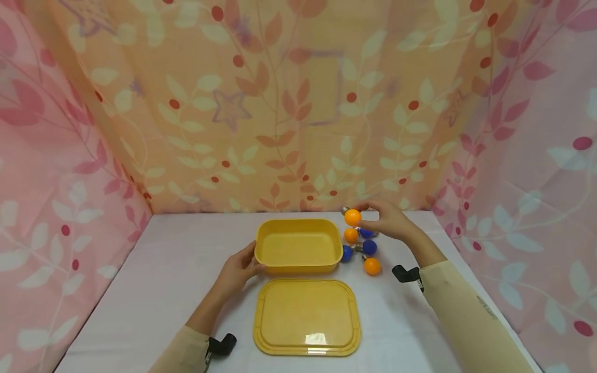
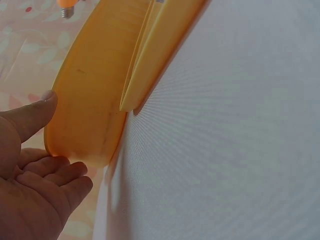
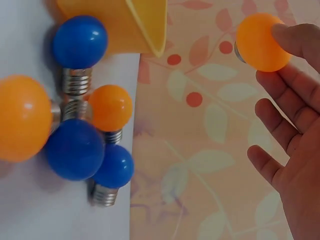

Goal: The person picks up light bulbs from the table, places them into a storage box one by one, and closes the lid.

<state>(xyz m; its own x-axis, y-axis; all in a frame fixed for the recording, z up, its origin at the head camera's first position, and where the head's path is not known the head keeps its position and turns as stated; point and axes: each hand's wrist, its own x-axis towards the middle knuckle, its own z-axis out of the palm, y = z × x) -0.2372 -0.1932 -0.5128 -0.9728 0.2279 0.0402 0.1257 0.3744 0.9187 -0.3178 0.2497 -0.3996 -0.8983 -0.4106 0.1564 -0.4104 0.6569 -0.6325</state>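
My right hand (image 1: 389,220) holds an orange light bulb (image 1: 353,217) between thumb and index finger, raised beyond the box's right end. In the right wrist view, this bulb (image 3: 261,44) shows its round globe, its metal base mostly hidden behind it. My left hand (image 1: 235,273) grips the left end of an open yellow plastic box (image 1: 298,269), thumb on the near side and fingers round the corner. Several more bulbs lie beside the box: an orange bulb (image 1: 372,266) in front, another orange bulb (image 3: 111,107) farther back, and blue bulbs (image 3: 75,150) among them.
A yellow lid (image 1: 306,317) lies flat in front of the box on the white-covered table (image 1: 154,295). Flowered cloth (image 1: 289,103) hangs behind the table and along both sides. Each wrist wears a black camera mount (image 1: 223,344).
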